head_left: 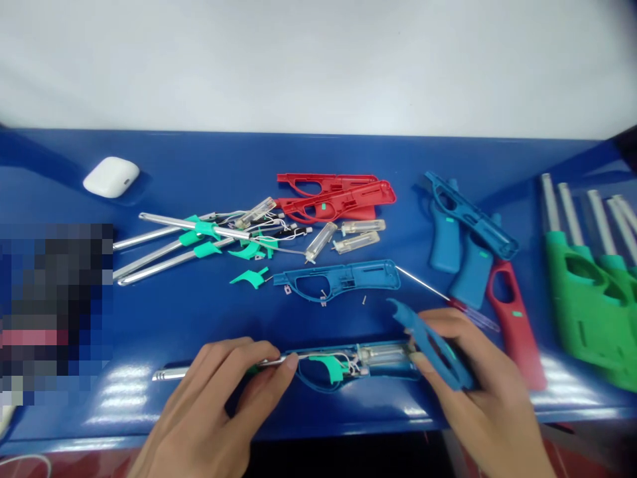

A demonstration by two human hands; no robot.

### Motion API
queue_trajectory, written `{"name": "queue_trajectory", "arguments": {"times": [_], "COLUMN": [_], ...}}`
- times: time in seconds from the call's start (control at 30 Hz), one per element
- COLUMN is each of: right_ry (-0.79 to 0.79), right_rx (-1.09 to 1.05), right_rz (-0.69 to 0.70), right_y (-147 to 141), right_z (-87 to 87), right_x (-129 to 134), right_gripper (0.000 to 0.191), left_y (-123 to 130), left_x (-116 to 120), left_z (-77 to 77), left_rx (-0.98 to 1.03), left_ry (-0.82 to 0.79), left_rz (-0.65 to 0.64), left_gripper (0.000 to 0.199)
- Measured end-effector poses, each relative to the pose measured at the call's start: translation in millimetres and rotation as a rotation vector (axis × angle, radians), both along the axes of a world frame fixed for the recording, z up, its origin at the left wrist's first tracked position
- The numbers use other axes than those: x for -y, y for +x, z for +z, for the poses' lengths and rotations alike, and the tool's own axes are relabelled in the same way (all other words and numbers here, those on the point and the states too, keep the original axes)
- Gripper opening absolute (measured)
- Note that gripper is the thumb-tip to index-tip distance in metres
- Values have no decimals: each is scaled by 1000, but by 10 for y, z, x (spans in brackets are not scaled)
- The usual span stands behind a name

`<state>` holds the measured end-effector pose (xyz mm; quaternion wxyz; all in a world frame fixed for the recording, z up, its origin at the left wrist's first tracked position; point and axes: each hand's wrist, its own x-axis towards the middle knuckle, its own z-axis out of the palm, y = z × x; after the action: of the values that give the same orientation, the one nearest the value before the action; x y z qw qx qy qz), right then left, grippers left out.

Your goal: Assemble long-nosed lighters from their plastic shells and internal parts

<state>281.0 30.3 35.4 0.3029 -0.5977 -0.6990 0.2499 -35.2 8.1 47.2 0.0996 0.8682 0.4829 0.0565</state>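
Near the table's front edge lies an open blue lighter half shell (312,383), with a green trigger (334,370), white wires and a clear fuel tank (384,356) in it. My left hand (213,392) is closed on the metal lighter tube (169,374) at the shell's left end; part of the tube is hidden under the fingers. My right hand (490,398) grips another blue shell half (432,344), tilted above the right end of the open shell. Just behind, a second open blue half shell (368,277) lies with small screws beside it.
Metal tubes with green collars (179,242), loose fuel tanks (321,242) and red shell halves (343,199) lie farther back. A screwdriver (472,313), blue shells (445,239), a red shell (520,332) and green lighters (577,299) are at right. A white case (111,177) is back left.
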Motion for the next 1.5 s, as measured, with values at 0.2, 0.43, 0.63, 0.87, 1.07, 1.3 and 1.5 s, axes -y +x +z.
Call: {"name": "queue_trajectory", "arguments": {"times": [0.2,0.43,0.63,0.87,1.07,1.3,1.5], "right_ry": [-87,-92,-97,-65,-49,-57,-65], "right_rx": [-12,-50,4,21,8,5,-3], "right_rz": [-63,-37,34,40,46,55,53], "right_y": [-62,-27,6,-12,-17,-16,-9], "right_z": [-11,-51,-63,-51,-61,-48,-40], "right_x": [0,11,42,39,22,23,39], "right_gripper": [10,16,20,23,28,29,30], "left_y": [121,490,572,548,665,720,736], "left_x": [51,37,67,201,139,102,121], "left_z": [-90,-208,-250,-290,-227,-226,-237], "left_rx": [191,315,319,180,228,283,320], "left_ry": [69,96,148,177,203,235,233], "left_rz": [15,-81,-51,-111,-82,-35,5], "left_gripper": [68,30,29,42,39,34,39]}}
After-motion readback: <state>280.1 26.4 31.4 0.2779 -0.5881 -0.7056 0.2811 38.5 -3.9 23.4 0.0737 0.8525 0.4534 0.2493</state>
